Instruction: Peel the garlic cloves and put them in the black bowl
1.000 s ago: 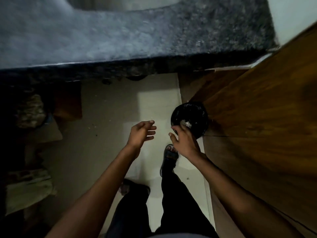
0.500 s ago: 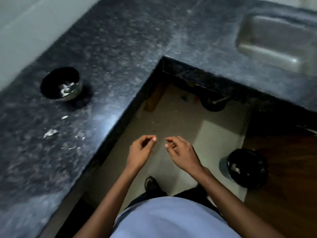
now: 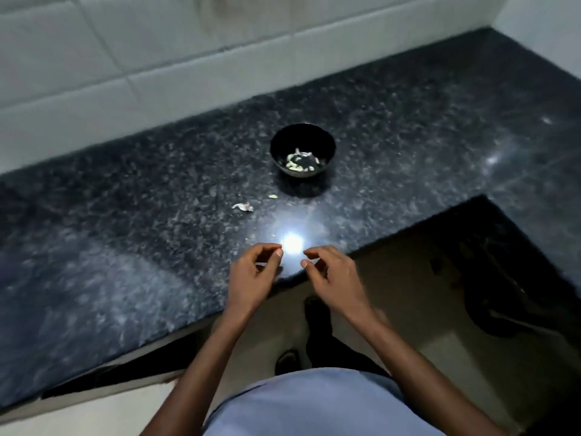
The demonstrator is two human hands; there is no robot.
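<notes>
Left hand (image 3: 251, 278): held over the near edge of the counter, fingers loosely curled, thumb and forefinger close together; whether anything was pinched between them could not be told.

Right hand (image 3: 333, 275): just beside the left, apart from it, fingers likewise loosely curled with the tips drawn toward the thumb; no held item could be made out.

Light reflection (image 3: 292, 247): a bright glare spot on the counter, just beyond and between the two hands.

Counter (image 3: 125, 231): dark speckled polished stone, L-shaped, running from the near left to the far right. Its inner corner lay right of the hands, with the edge turning away toward the far right.

Garlic skin scrap (image 3: 243, 207): pale, lying loose on the counter beyond the hands, left of the bowl.

Small pale piece (image 3: 273, 196): on the counter just near the bowl's base; clove or skin could not be told.

Black bowl (image 3: 302, 149): upright on the counter, well beyond the hands, holding several pale garlic cloves (image 3: 301, 162) at its bottom.

Wall (image 3: 157, 58): light tiles, behind the counter's far edge.

Floor (image 3: 440, 309): pale, visible in the open angle of the counter at the near right, where the person stood in a light blue shirt (image 3: 314, 404).
</notes>
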